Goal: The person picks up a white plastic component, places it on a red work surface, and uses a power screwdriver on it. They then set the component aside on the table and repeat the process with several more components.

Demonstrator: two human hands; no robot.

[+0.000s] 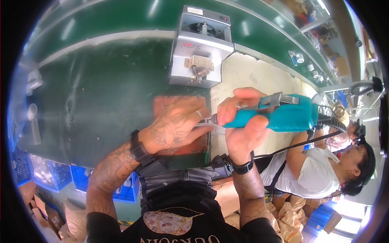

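Note:
My right hand is wrapped round a teal electric screwdriver with a metal lever on its side. The tool lies nearly level, its dark nose pointing left at my left hand. The fingers of my left hand are bent together over a small pale part right at the screwdriver's tip. Most of that part is hidden, so I cannot tell its kind. Both hands are above a worn red mat near the front edge of the green worktable.
Beyond my hands stands a silver box-shaped machine with a metal bracket in front. A white spoon-shaped piece lies far left. Blue bins sit below the table's front edge. At the right, a co-worker sits beside a black cable.

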